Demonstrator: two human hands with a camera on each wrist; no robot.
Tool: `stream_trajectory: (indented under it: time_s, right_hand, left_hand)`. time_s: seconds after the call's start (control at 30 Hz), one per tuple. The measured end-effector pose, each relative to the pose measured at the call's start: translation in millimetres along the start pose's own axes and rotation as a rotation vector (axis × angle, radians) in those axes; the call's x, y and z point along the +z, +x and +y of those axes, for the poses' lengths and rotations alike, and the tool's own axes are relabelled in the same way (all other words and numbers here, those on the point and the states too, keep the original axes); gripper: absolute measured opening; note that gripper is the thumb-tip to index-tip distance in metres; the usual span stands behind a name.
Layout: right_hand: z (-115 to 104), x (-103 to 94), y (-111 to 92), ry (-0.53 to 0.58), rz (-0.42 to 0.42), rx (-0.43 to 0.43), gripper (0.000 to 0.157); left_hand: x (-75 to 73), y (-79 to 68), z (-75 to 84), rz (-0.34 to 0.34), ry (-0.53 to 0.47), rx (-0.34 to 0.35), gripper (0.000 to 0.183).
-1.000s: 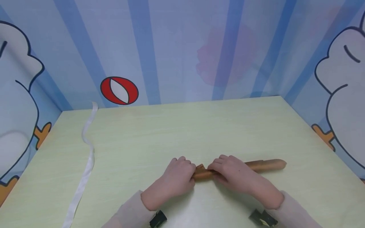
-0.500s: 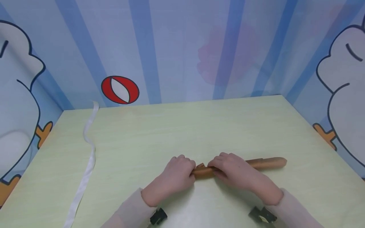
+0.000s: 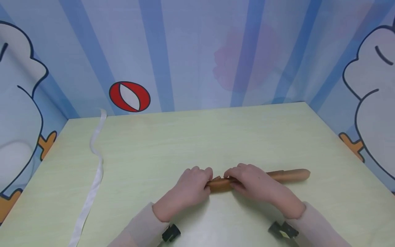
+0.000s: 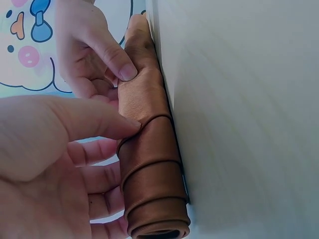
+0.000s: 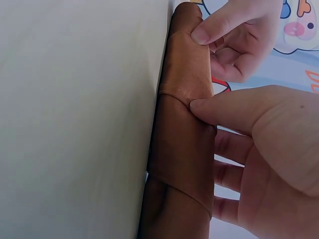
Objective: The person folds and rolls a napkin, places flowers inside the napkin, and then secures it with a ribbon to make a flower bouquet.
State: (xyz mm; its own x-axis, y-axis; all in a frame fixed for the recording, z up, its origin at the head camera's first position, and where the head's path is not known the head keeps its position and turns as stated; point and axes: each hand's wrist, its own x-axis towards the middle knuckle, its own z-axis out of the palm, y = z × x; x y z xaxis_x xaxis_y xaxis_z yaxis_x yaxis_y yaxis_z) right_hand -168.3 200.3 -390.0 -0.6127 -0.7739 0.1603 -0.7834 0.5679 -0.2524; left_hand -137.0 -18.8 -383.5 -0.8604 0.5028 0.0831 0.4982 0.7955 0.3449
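A glossy brown cloth, rolled into a long narrow tube (image 3: 289,176), lies across the front of the table. Its layers wind round it in slanting edges, and an open coiled end shows at the bottom of the left wrist view. My left hand (image 3: 192,188) grips the tube's left end, thumb on the near side and fingers behind. A short way along, my right hand (image 3: 256,182) holds the middle, with the thumb pressed on a slanting cloth edge (image 5: 182,132). Between the hands a small loose fold sticks up. The right part of the tube extends past the right hand.
A long white ribbon (image 3: 96,178) runs wavily down the left side of the pale table (image 3: 160,144). Blue striped printed walls (image 3: 197,55) with cartoon figures stand at the back and sides.
Both hands and the cloth roll have shifted very slightly away from me. The small fold sticking up between the hands shows less than before. The ribbon stays in place.
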Motion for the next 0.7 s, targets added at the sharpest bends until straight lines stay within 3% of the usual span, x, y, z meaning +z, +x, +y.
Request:
stream_trajectory:
  time_s: [0.43,0.7]
  right_hand:
    - [1.9,-0.1,3.8,0.025,0.007,0.009,0.021]
    - [3.0,0.3,3.3,0.038,0.019,0.002,0.019]
  left_hand:
    - [0.3,-0.4,-0.7,0.020,0.086,0.070,0.021]
    - [0.1,0.2,0.5,0.001,0.082,0.034,0.018]
